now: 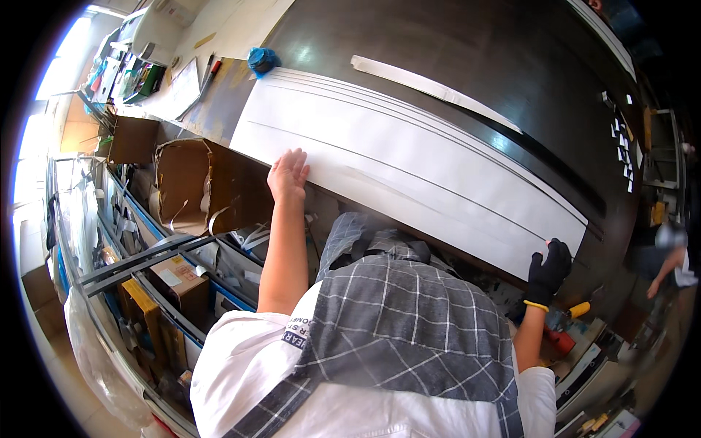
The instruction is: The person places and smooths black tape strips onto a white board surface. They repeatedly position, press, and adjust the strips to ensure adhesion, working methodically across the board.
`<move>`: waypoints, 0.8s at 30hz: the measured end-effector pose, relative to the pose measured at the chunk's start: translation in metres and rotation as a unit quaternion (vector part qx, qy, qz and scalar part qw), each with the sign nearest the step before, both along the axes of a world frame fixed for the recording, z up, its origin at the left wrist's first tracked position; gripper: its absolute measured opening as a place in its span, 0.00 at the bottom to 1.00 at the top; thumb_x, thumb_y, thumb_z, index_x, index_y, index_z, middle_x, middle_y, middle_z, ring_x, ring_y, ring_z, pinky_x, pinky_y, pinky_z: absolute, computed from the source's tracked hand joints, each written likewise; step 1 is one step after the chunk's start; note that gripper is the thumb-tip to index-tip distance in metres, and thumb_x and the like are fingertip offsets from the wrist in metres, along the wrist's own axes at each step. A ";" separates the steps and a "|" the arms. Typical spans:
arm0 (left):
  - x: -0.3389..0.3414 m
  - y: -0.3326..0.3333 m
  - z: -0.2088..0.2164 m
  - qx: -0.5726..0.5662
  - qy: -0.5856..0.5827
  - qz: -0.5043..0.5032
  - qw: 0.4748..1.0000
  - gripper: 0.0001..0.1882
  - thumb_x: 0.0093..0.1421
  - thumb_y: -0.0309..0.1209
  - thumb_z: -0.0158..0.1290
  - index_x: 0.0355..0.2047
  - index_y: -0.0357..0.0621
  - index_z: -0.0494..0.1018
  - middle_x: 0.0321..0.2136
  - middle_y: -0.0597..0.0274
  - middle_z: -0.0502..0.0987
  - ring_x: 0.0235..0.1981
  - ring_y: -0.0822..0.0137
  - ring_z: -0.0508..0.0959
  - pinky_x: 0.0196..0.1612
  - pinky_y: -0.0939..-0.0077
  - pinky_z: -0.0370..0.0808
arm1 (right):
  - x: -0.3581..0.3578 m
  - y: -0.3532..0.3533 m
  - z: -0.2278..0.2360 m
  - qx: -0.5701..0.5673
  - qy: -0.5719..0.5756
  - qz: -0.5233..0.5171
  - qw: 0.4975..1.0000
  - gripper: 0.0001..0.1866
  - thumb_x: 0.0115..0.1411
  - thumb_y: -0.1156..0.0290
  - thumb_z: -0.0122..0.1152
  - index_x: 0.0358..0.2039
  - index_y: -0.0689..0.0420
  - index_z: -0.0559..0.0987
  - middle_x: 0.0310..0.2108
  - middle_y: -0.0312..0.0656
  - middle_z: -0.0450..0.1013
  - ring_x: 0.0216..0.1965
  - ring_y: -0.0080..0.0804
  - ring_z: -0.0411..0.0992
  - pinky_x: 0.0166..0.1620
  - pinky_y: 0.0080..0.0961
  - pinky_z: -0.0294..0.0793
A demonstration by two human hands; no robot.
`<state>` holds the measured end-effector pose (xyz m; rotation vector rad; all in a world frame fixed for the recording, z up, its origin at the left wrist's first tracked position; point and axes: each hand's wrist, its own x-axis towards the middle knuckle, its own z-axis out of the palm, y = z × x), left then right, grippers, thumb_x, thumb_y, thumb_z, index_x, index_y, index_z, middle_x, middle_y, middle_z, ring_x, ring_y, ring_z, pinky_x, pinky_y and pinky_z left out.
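A long white sheet [380,157] with dark lengthwise lines lies along the near edge of the dark table [350,33]. Its far edge shows several close parallel lines, perhaps stacked layers. My bare left hand [290,175] rests flat near the sheet's near left edge, fingers stretched out and nothing in them. At the sheet's right end, my right hand [550,273] wears a black glove with a yellow cuff. Its thumb and forefinger are apart, their tips at the sheet by a dark line. A blue wrapped bundle [261,61] sits at the sheet's far left corner.
Beyond the sheet lies a narrow white strip [438,90]. Small white pieces [623,150] dot the table's right side. A red marker [212,73] and papers lie at left. An open cardboard box [182,186] and a rack [157,274] stand left. Another person [668,255] is far right.
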<state>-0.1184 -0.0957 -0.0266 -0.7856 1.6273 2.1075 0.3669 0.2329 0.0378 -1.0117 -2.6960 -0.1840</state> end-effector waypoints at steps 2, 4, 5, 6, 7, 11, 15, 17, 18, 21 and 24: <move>0.001 -0.003 0.004 -0.006 -0.005 -0.011 1.000 0.12 0.62 0.32 0.57 0.43 0.44 0.69 0.41 0.56 0.81 0.43 0.61 0.81 0.38 0.70 0.77 | -0.019 -0.016 -0.016 -0.066 0.081 -0.002 0.995 0.16 0.45 0.76 0.62 0.38 0.56 0.75 0.40 0.44 0.74 0.45 0.47 0.71 0.52 0.39 0.68; 0.003 -0.001 0.014 -0.033 0.005 -0.049 0.998 0.09 0.63 0.34 0.56 0.40 0.45 0.71 0.40 0.59 0.81 0.41 0.65 0.81 0.36 0.74 0.77 | -0.061 -0.034 -0.035 -0.161 0.131 0.005 0.978 0.16 0.47 0.77 0.64 0.39 0.55 0.77 0.41 0.42 0.75 0.46 0.43 0.72 0.53 0.38 0.69; 0.005 -0.002 0.020 -0.043 0.010 -0.067 0.997 0.08 0.63 0.34 0.56 0.39 0.45 0.72 0.40 0.60 0.81 0.40 0.66 0.81 0.35 0.75 0.76 | -0.094 -0.045 -0.040 -0.237 0.167 0.029 0.956 0.15 0.48 0.77 0.64 0.38 0.55 0.78 0.40 0.41 0.76 0.45 0.41 0.73 0.51 0.35 0.70; 0.006 -0.003 0.024 -0.053 0.017 -0.086 0.995 0.08 0.63 0.34 0.56 0.38 0.45 0.72 0.40 0.61 0.81 0.39 0.67 0.81 0.35 0.76 0.76 | -0.133 -0.060 -0.038 -0.300 0.177 0.053 0.936 0.12 0.53 0.78 0.62 0.39 0.57 0.79 0.41 0.41 0.77 0.45 0.38 0.74 0.51 0.32 0.71; 0.007 -0.005 0.025 -0.063 0.026 -0.102 0.992 0.07 0.63 0.35 0.57 0.35 0.50 0.72 0.36 0.65 0.81 0.37 0.71 0.81 0.32 0.79 0.78 | -0.173 -0.073 -0.037 -0.348 0.203 0.096 0.910 0.09 0.55 0.78 0.62 0.38 0.58 0.80 0.39 0.40 0.77 0.43 0.36 0.75 0.49 0.30 0.73; 0.014 -0.006 0.048 -0.067 0.062 -0.153 0.984 0.07 0.63 0.37 0.59 0.34 0.49 0.74 0.32 0.71 0.77 0.35 0.75 0.77 0.35 0.79 0.75 | -0.325 -0.132 -0.027 -0.529 0.240 0.210 0.786 0.08 0.56 0.72 0.64 0.36 0.60 0.80 0.35 0.43 0.78 0.39 0.37 0.77 0.45 0.30 0.75; 0.016 -0.017 0.066 -0.030 0.049 -0.162 0.985 0.12 0.62 0.39 0.59 0.37 0.43 0.76 0.31 0.69 0.76 0.36 0.76 0.74 0.36 0.78 0.74 | -0.427 -0.161 -0.004 -0.685 0.091 0.229 0.686 0.14 0.57 0.68 0.65 0.41 0.63 0.80 0.36 0.42 0.79 0.37 0.30 0.77 0.44 0.25 0.74; 0.011 -0.023 0.067 -0.007 0.039 -0.165 0.985 0.11 0.62 0.38 0.60 0.37 0.44 0.77 0.31 0.70 0.76 0.34 0.78 0.74 0.36 0.80 0.74 | -0.453 -0.164 -0.003 -0.782 0.032 0.208 0.587 0.15 0.58 0.66 0.64 0.42 0.63 0.81 0.35 0.38 0.79 0.35 0.23 0.75 0.44 0.21 0.72; 0.006 -0.025 0.068 0.005 0.036 -0.166 0.985 0.11 0.62 0.38 0.60 0.37 0.44 0.77 0.31 0.71 0.76 0.34 0.79 0.74 0.35 0.81 0.74 | -0.462 -0.163 -0.007 -0.792 -0.003 0.203 0.576 0.15 0.58 0.66 0.64 0.41 0.63 0.82 0.34 0.38 0.80 0.35 0.22 0.74 0.43 0.20 0.72; -0.008 -0.031 0.057 0.003 0.024 -0.172 0.985 0.10 0.62 0.37 0.60 0.37 0.45 0.78 0.31 0.72 0.76 0.32 0.80 0.74 0.33 0.83 0.74 | -0.482 -0.161 -0.003 -0.806 -0.082 0.194 0.553 0.12 0.58 0.64 0.64 0.35 0.61 0.85 0.28 0.36 0.80 0.32 0.17 0.72 0.39 0.17 0.69; -0.021 -0.037 0.046 0.012 0.004 -0.194 0.981 0.09 0.61 0.38 0.61 0.36 0.47 0.78 0.31 0.73 0.77 0.35 0.79 0.75 0.35 0.78 0.75 | -0.492 -0.166 -0.004 -0.790 -0.097 0.181 0.577 0.13 0.58 0.64 0.64 0.34 0.61 0.85 0.28 0.36 0.80 0.32 0.18 0.72 0.38 0.18 0.69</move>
